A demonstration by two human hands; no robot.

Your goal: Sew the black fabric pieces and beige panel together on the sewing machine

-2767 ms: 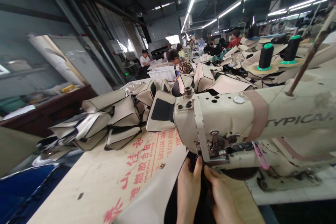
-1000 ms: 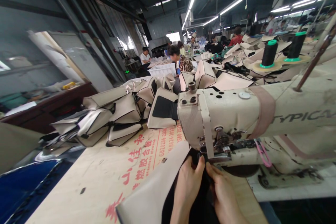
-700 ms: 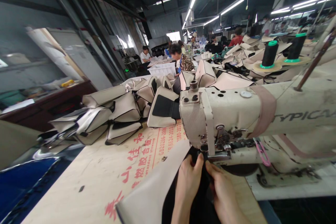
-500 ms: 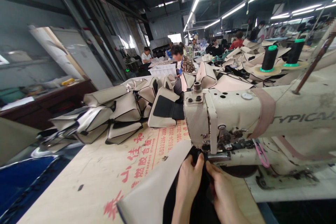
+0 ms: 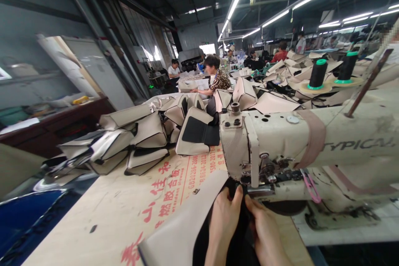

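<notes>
A beige-and-black bag piece (image 5: 183,224) of leather-like material lies under the head of the sewing machine (image 5: 238,145), its black side towards me. My left hand (image 5: 225,220) grips the black part just in front of the needle area, thumb and fingers pinched together. Close on its right, my right hand (image 5: 264,226) is closed on the same black material, fingers partly hidden in the fold. The beige flap spreads leftwards over the plywood tabletop (image 5: 102,220). The needle and the exact stitching spot are too small to make out.
Stacked beige bag pieces (image 5: 149,129) with black edging line the table's far side. Two black thread cones (image 5: 318,75) stand behind the machine, and a pink clip-like loop (image 5: 311,187) hangs from it. A blue container (image 5: 31,220) sits at left. Several people work farther back.
My hands stay almost in place on the bag piece, while the view shifts slightly. In the background, a person in a patterned top now reaches an arm out to the left.
</notes>
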